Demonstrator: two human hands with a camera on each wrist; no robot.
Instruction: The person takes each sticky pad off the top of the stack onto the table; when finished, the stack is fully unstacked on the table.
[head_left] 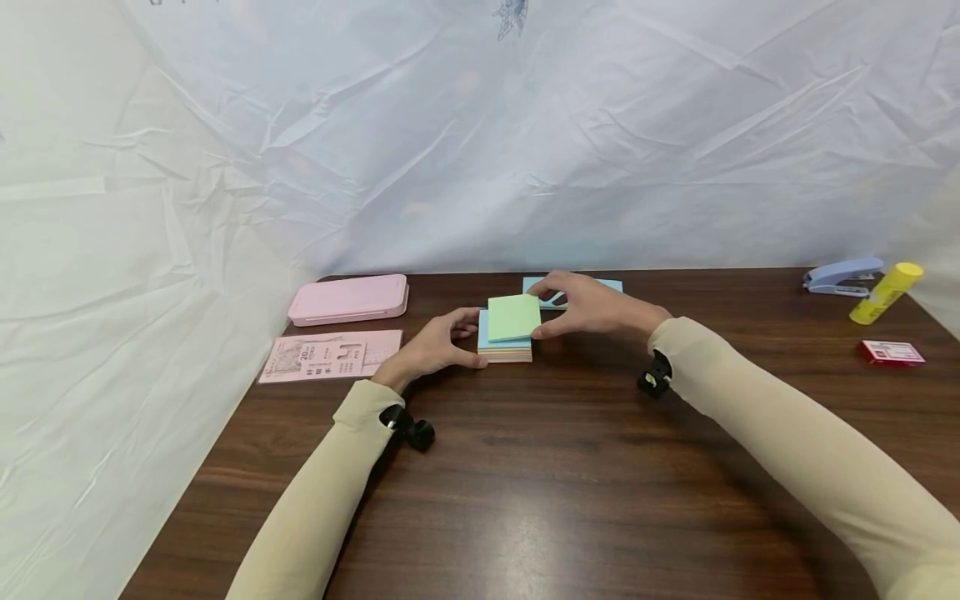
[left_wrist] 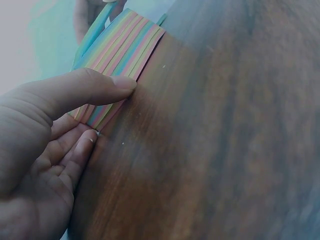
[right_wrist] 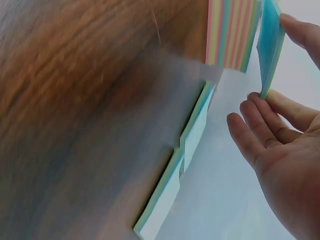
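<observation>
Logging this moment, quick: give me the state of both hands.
Left hand: grips the side of the multicoloured note stack, thumb pressed against its edge.
Right hand: pinches a thin green-topped pad above the stack.

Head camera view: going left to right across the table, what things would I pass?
Pink printed card → pink case → left hand → stack of coloured sticky notes → right hand → blue stapler → yellow glue stick → small red box.
</observation>
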